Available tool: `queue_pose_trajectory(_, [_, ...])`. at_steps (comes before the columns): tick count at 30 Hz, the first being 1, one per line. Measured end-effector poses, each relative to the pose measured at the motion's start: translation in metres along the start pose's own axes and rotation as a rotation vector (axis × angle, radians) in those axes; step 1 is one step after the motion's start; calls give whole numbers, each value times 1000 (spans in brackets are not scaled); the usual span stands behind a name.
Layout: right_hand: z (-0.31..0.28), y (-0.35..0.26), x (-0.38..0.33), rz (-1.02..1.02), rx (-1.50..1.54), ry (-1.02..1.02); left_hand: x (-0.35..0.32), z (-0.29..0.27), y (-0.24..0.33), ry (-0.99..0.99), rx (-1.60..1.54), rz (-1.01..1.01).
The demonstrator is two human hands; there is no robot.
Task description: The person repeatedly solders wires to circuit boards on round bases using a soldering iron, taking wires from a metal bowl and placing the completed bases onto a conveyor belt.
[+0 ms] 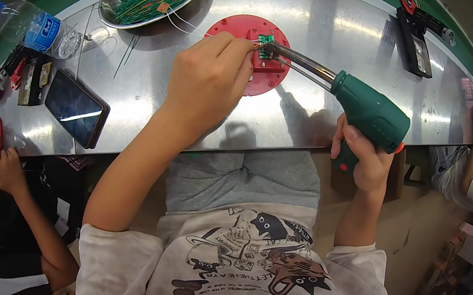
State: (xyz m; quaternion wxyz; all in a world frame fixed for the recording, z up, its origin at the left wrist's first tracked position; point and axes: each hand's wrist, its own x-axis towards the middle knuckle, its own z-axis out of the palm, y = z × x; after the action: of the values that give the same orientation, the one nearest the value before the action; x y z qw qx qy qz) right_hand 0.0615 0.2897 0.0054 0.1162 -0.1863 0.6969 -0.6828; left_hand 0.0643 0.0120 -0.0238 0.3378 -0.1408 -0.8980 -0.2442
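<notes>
My left hand [209, 80] pinches a thin wire and holds it down on a small green circuit board [265, 39]. The board sits in a round red fixture [244, 24] on the steel bench. My right hand [363, 154] grips the green handle of a soldering iron [371, 112]. Its metal shaft slants up to the left, and the tip meets the green board right beside my left fingertips.
A metal tray [119, 7] of green and red wires stands at the back. A dark phone [76, 107] lies to the left, a plastic bottle [31, 25] behind it. A black fixture [414, 43] lies on the right. Other people's arms work at both sides.
</notes>
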Motion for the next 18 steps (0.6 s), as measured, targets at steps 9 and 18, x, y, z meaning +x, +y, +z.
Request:
queue_pose_trajectory(9, [-2, 8, -6, -159, 126, 112, 2, -4, 2, -33, -14, -16])
queue_pose_trajectory(18, [3, 2, -8, -65, 32, 49, 1, -6, 2, -45, -28, -33])
